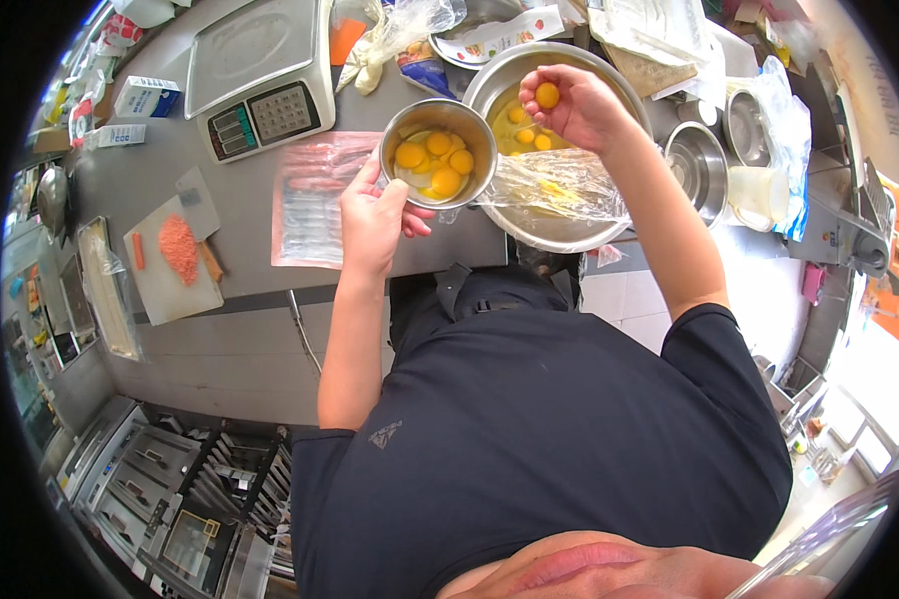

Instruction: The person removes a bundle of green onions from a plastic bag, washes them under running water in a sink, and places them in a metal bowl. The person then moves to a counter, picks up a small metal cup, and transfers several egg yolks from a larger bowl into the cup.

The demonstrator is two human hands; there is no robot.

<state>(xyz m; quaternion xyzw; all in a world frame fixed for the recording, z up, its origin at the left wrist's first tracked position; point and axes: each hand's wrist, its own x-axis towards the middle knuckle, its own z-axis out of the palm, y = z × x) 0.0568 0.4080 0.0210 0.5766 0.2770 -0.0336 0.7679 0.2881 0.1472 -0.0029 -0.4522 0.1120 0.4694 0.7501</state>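
My left hand point(374, 217) grips a small stainless steel cup point(491, 161) by its side, with several egg yolks point(445, 182) and some egg white inside. In my right hand point(580, 108), a single egg yolk point(547, 95) rests against the curled fingers. That hand is above a large stainless steel bowl point(562, 238), which holds more yolks point(525, 135) in egg white. Crumpled clear plastic film point(569, 183) stretches over the near half of the bowl. Steel cup and bowl are side by side, the cup overlapping the bowl's left rim in view.
Left of the cup lies a flat plastic pack of sausage-like sticks point(307, 217). Farther left are a digital scale point(262, 97) and a cutting board point(157, 292) with chopped orange food point(177, 247) and a knife point(210, 260). Steel bowls point(695, 168) and a plastic jug point(760, 196) stand right.
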